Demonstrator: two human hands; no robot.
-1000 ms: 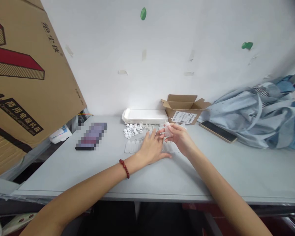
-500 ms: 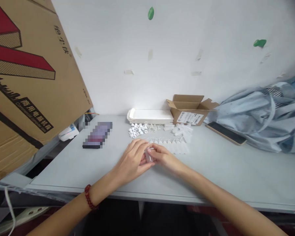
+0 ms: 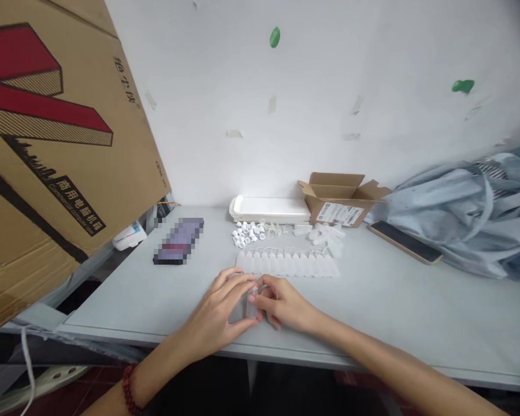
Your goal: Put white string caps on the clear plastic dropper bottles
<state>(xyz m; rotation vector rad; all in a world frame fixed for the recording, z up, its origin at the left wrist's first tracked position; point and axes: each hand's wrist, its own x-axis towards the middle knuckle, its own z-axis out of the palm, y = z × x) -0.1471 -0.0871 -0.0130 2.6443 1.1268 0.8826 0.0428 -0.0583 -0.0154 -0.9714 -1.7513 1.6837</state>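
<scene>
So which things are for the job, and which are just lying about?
Seem to belong:
the held clear bottle
the row of clear bottles
the white caps

Probably just lying about:
the phone on the right
the pale blue cloth
the big cardboard box

I can't tell about the small open box.

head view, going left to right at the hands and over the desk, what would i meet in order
Large printed cardboard box, pixelated item, left hand, small translucent bottle, right hand, small open carton, dark-screened phone.
</scene>
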